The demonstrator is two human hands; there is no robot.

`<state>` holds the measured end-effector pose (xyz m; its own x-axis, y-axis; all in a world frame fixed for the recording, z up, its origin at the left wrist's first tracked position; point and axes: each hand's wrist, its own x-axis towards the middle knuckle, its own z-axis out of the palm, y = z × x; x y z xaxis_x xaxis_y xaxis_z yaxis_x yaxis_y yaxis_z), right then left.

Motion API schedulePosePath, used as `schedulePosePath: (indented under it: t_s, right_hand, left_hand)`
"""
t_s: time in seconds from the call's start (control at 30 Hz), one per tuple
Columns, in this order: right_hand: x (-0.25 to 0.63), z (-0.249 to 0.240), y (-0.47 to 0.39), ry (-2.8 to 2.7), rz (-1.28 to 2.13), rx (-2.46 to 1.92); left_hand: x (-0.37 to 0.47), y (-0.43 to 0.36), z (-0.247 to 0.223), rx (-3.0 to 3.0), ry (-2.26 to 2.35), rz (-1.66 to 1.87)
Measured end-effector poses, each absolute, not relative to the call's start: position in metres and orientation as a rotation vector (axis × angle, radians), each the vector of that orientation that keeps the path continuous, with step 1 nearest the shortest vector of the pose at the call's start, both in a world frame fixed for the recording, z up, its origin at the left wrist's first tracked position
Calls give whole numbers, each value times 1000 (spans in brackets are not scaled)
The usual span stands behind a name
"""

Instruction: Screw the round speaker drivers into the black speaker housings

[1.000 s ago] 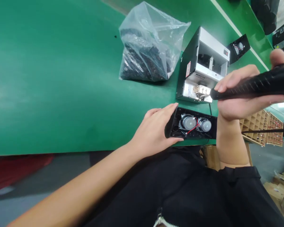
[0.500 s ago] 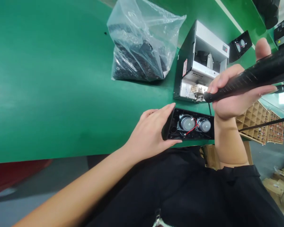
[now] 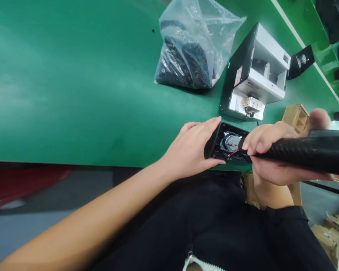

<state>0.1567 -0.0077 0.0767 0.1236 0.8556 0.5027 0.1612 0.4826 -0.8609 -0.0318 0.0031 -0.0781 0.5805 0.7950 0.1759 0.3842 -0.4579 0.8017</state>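
Observation:
My left hand [image 3: 190, 150] grips the left end of a black speaker box [image 3: 217, 148], thumb on the near side and fingers on the far side. Inside the open box sits a round speaker driver [image 3: 228, 140] with a red wire [image 3: 233, 153]. My right hand [image 3: 279, 150] is wrapped round a black electric screwdriver [image 3: 305, 151], its bit pointing left above the driver. Whether the bit touches a screw I cannot tell. The right part of the box is hidden behind this hand and the tool.
A clear plastic bag [image 3: 186, 56] of black parts lies on the green table [image 3: 73, 94]. Behind the speaker box stands a screw feeder machine [image 3: 254, 75]. Another black box with a driver [image 3: 301, 62] lies beyond it. Cardboard boxes [image 3: 327, 241] are on the floor at right.
My right hand has brought the screwdriver down from the screw feeder to over the speaker box. My left hand still holds the box. The camera view has shifted.

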Motion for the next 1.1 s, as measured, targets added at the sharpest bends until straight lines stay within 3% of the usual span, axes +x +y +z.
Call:
schedulePosePath:
  t_s: [0.43,1.1]
  right_hand:
    - [157,41,-9,-1383,741,-912]
    - [166,41,-10,-1385,791,-923]
  left_hand:
    - [-29,2,-82,2061,914,766]
    - [-28,3,-78,2051,907,742]
